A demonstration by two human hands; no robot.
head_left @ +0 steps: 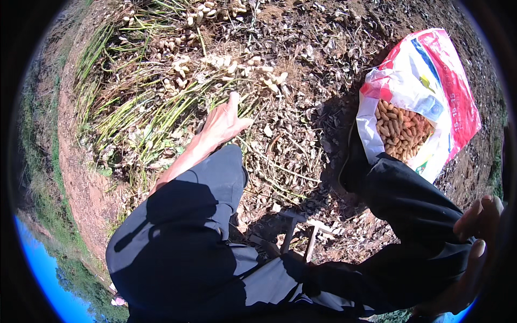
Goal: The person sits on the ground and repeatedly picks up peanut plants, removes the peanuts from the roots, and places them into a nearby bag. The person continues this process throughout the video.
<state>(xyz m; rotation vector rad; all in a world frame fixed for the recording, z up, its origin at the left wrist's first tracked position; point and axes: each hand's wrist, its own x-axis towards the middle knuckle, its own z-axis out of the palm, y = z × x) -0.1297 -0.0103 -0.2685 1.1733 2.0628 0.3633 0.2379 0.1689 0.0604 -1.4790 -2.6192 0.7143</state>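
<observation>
My left hand (223, 123) reaches past my left knee to a heap of pulled peanut plants (145, 116). Its thumb and a finger stand apart at the edge of the stems, and nothing shows between them. Clusters of pale peanuts (231, 67) hang on the roots just beyond the fingertips. At the right rim of the view, my right hand (476, 237) is raised over my right leg, partly in shadow. Its fingers are loosely bent and apart, with nothing visible in them.
A white and red plastic sack (458, 91) leans by my right foot, its mouth facing me, with loose peanuts (401, 132) inside. Dry leaves (301, 102) cover the soil. Wooden legs of a low seat (311, 243) show between my knees.
</observation>
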